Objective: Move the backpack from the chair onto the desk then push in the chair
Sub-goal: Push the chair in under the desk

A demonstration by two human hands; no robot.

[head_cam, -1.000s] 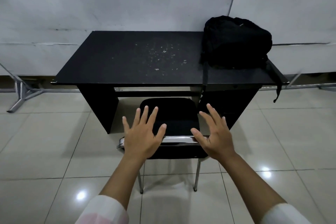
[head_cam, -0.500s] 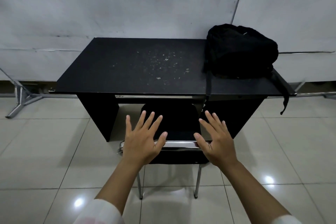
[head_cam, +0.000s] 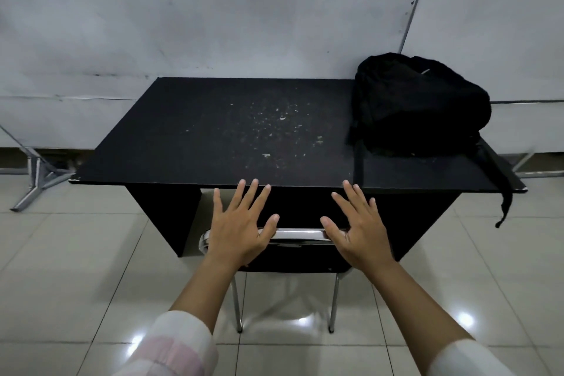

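Observation:
The black backpack point(head_cam: 418, 107) lies on the right end of the black desk point(head_cam: 213, 137), with two straps hanging over the desk's front and right edges. The black chair point(head_cam: 300, 249) with a chrome frame stands under the desk's front edge; its seat is hidden beneath the desktop and only the backrest and rear legs show. My left hand point(head_cam: 241, 226) rests flat on the left of the backrest's top bar, fingers spread. My right hand point(head_cam: 357, 226) lies flat on the right of the same bar, fingers spread too.
A grey wall stands right behind the desk. White flecks dot the desktop's middle. A metal stand foot point(head_cam: 36, 183) sits on the tiled floor at the left, and another metal bar point(head_cam: 525, 165) shows at the right. Glossy floor tiles surround the chair.
The chair has slid forward under the desk with both hands on its backrest; its seat, visible earlier, is now hidden. The view has moved closer to the desk.

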